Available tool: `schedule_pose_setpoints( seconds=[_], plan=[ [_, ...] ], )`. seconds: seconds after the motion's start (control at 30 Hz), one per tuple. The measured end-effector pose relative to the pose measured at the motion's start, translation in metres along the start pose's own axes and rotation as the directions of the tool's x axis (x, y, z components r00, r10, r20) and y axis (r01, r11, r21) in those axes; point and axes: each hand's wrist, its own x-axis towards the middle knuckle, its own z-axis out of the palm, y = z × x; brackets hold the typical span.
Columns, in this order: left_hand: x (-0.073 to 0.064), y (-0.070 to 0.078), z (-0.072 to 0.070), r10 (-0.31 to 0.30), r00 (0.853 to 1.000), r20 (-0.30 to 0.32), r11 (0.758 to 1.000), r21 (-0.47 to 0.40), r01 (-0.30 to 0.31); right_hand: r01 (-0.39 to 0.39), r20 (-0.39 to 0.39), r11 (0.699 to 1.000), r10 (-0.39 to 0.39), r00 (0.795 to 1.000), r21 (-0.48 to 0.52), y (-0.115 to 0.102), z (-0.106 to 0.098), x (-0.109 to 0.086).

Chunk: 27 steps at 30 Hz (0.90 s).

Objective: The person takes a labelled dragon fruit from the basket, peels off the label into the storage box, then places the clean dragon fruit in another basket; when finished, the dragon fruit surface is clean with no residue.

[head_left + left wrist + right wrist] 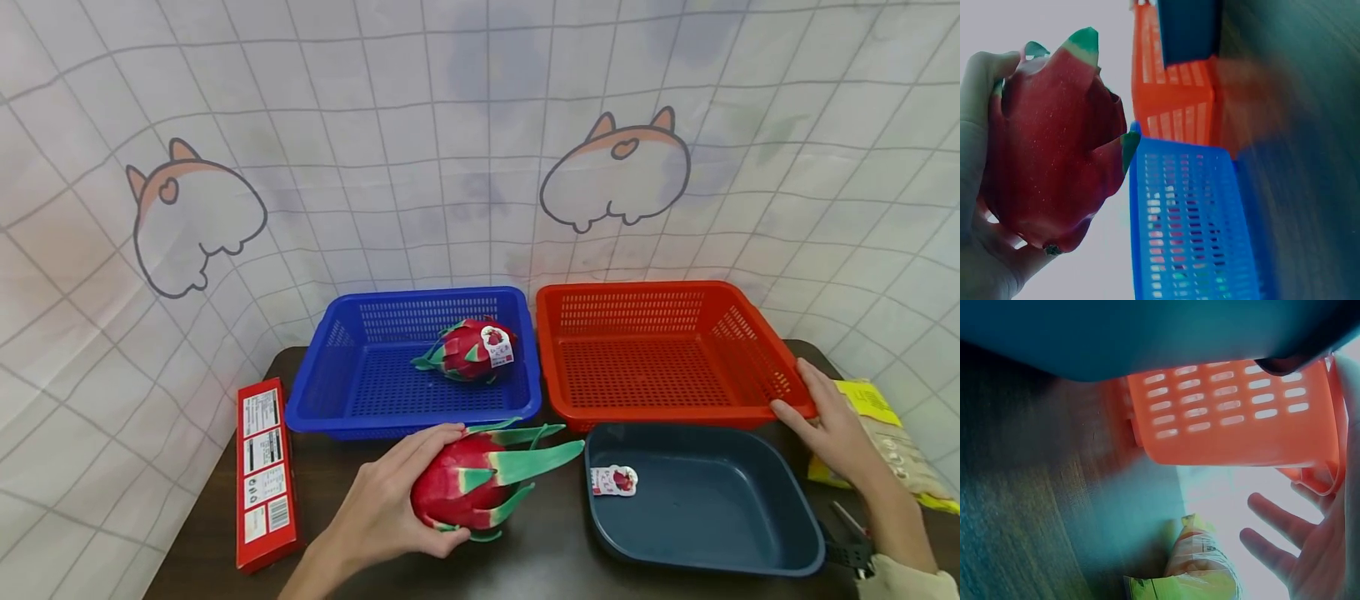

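My left hand (390,496) grips a red dragon fruit (450,487) with green leaf tips, raised in front of the blue basket (412,422). In the left wrist view the thumb and fingers wrap one side of the dragon fruit (1054,144). A second dragon fruit (461,350), with a white label, lies inside the blue basket. My right hand (840,429) is at the front right corner of the orange-red basket (660,414), thumb at the rim. Its other fingers (1279,519) stretch out, spread, beside the basket wall in the right wrist view.
A dark blue basin (697,508) stands in front of the orange-red basket, with a fruit sticker (615,481) at its left wall. On the left lies a red box (264,475). A yellow and clear packet (892,442) lies at the right, behind the right forearm.
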Motion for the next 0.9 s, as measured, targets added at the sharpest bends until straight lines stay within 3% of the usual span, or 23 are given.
schedule_pose_setpoints(
  seconds=[0.3,0.43,0.7,0.9],
  plan=[
    [0.029,0.013,0.000,0.074,0.997,0.009,0.997,0.014,-0.074,-0.010,0.000,1.000,0.010,1.000,0.006,0.000,-0.001,-0.002],
    [0.049,0.018,0.005,0.116,0.993,0.024,0.993,0.007,-0.116,-0.011,-0.001,1.000,0.011,1.000,0.003,0.000,-0.003,-0.001],
    [0.116,0.040,0.023,0.257,0.962,0.096,0.963,0.055,-0.263,-0.027,0.001,1.000,0.027,1.000,-0.009,0.002,-0.004,-0.001],
    [0.169,0.049,0.039,0.315,0.937,0.150,0.941,0.082,-0.329,-0.016,-0.004,1.000,0.016,1.000,-0.010,0.002,-0.001,0.001]
  ],
)
